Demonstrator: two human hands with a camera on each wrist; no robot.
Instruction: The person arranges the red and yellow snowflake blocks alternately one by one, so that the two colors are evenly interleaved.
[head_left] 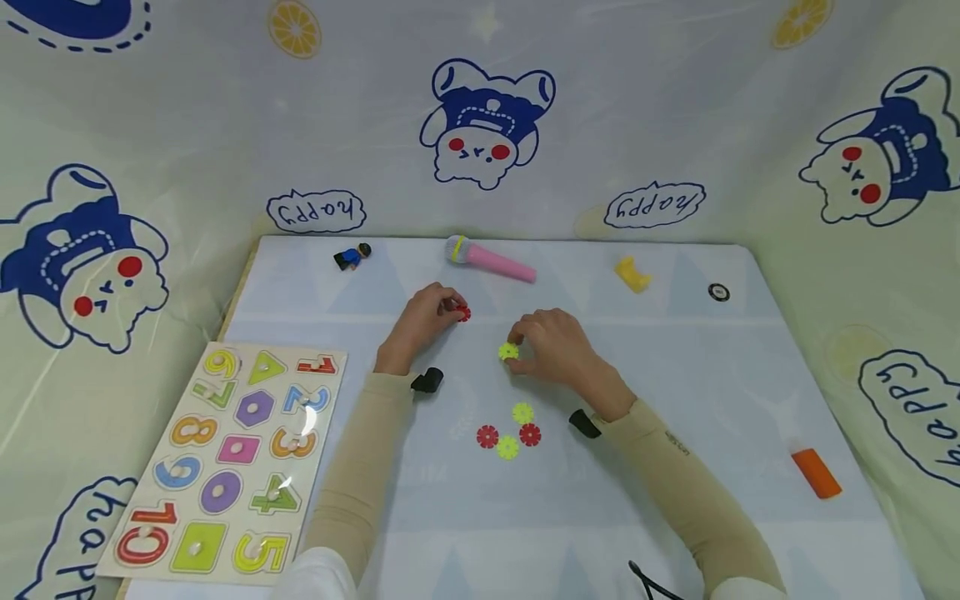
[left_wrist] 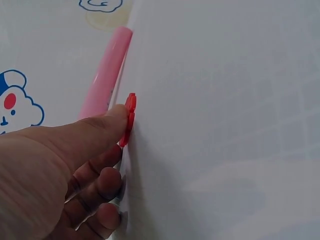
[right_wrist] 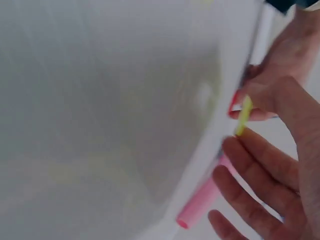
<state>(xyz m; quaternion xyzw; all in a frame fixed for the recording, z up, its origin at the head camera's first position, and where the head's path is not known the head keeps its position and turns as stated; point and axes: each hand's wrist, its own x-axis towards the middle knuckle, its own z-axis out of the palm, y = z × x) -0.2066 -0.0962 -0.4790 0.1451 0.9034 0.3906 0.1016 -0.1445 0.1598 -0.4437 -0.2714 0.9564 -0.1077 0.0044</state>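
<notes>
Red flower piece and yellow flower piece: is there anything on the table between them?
Nothing visible. The left hand pinches the red flower piece, the right hand holds the yellow flower piece, and only bare table shows between them. The pink microphone lies farther back.

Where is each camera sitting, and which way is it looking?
Head: worn up high, looks forward and down at the table; both hands and sleeves show.
Left wrist: looks along the left hand, which pinches a red disc.
Right wrist: blurred, looks past the right hand and a yellow disc.
All three share the pink microphone.
</notes>
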